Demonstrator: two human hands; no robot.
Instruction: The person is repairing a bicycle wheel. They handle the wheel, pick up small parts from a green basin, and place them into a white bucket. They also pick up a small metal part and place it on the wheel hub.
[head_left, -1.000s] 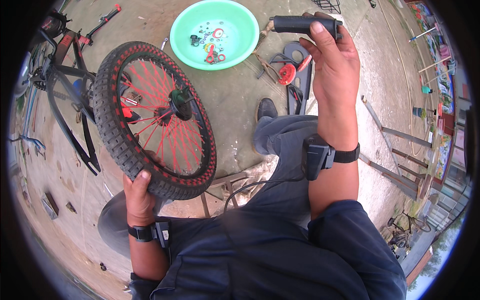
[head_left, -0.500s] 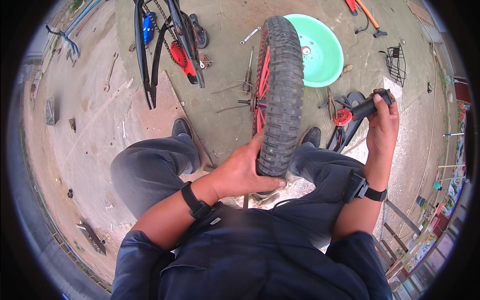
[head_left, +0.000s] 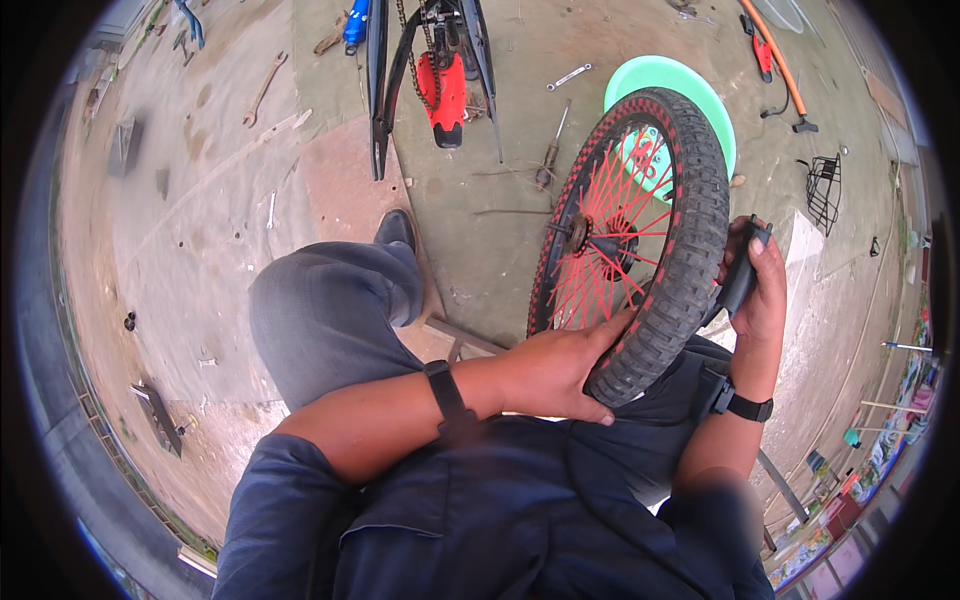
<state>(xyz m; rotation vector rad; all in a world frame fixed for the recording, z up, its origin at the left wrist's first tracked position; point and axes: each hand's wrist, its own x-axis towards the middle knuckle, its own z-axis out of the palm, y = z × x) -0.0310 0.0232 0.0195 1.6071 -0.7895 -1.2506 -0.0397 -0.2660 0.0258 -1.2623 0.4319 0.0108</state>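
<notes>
My left hand (head_left: pixel 555 365) grips the lower end of a bicycle wheel (head_left: pixel 690 250), with black knobbly tyre, red-checked rim and red spokes, held upright at a slant across my right side. My right hand (head_left: pixel 762 295) is closed round a black cylindrical piece (head_left: pixel 742 275) close against the tyre's right side; some of its fingertips are hidden behind the piece and tyre. Behind the wheel sits a mint-green basin (head_left: pixel 650 73) with small parts in it. My bent left knee (head_left: pixel 315 300) is to the left of the wheel.
A black bicycle frame (head_left: pixel 380 100) with a red piece (head_left: pixel 442 100) lies ahead. Around it are wrenches (head_left: pixel 265 90), a screwdriver (head_left: pixel 553 150), an orange-tubed pump (head_left: pixel 775 55), a wire cage (head_left: pixel 822 190) and a board (head_left: pixel 350 170). Metal bars (head_left: pixel 785 485) lie at my lower right.
The wheel has swung from my left across to my right, its spokes turned back into view. My right hand has come down with the black piece, from held out raised to beside the tyre.
</notes>
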